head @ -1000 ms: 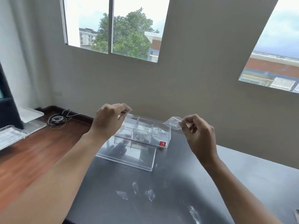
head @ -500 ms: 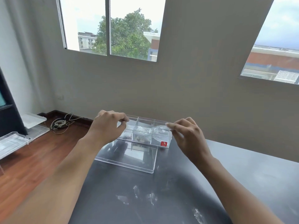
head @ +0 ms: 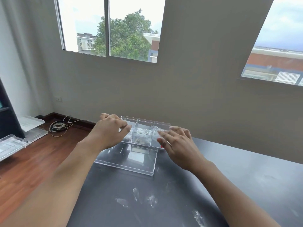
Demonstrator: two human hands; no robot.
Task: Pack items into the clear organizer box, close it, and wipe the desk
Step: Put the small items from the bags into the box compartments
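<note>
The clear organizer box (head: 145,124), divided into several compartments, stands at the back of the dark desk (head: 246,177) against the wall. Its clear lid (head: 131,163) lies flat just in front of it. My left hand (head: 109,130) hovers over the left compartments with its fingers curled and fingertips pinched together; whether it holds anything is hidden. My right hand (head: 177,141) reaches over the right compartment, its fingertips on a crumpled clear plastic bag (head: 157,129) that sits down in that compartment. The middle compartment holds small clear and dark items.
White smudges (head: 147,199) mark the desk near me. The desk's left edge drops to a wooden floor with a coil of cables (head: 58,126) and clear plastic trays (head: 11,145). A grey wall stands directly behind the box.
My right hand brought the clear bag from beside the box leftwards and down into the right compartment. My left hand sank lower over the left compartments.
</note>
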